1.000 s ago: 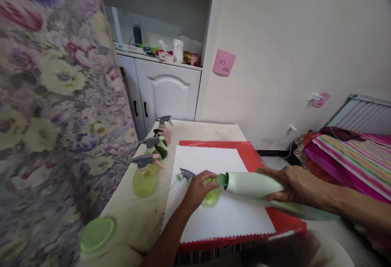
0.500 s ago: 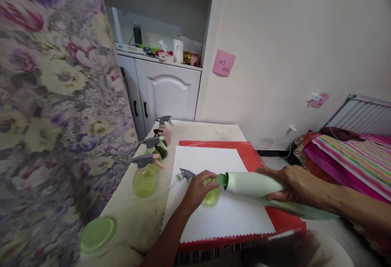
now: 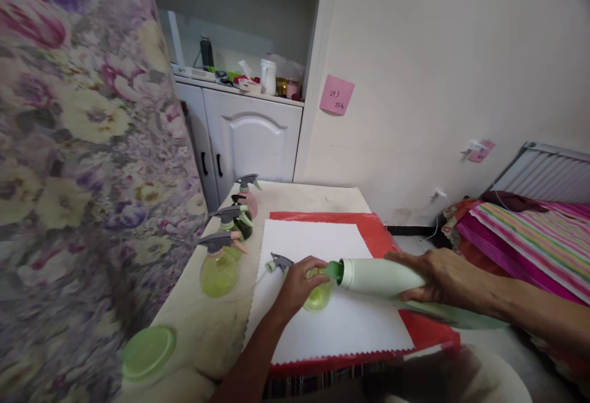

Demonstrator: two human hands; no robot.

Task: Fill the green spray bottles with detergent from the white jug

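On the white sheet stands a round, clear yellow-green spray bottle (image 3: 318,297) without its spray head. The fingers of my left hand (image 3: 302,283) are closed around its neck, hiding most of the opening. My right hand (image 3: 431,275) grips a pale green jug (image 3: 380,277), tipped nearly level with its mouth to the left. A darker green spout piece (image 3: 334,271) at the jug's mouth reaches to the top of the bottle. I cannot make out any liquid flowing. A grey spray head (image 3: 280,262) lies just left of the bottle, partly behind my left hand.
Several spray bottles (image 3: 219,273) line the table's left side. A green round lid (image 3: 148,351) lies near the front left corner. Under the white sheet (image 3: 313,237) is a red cover (image 3: 382,232). A floral curtain (image 3: 92,176) hangs left; a bed (image 3: 516,231) stands right.
Almost nothing differs. Both hands, the spray bottle and the tilted jug hold practically the same positions; the whole view has shifted very slightly.
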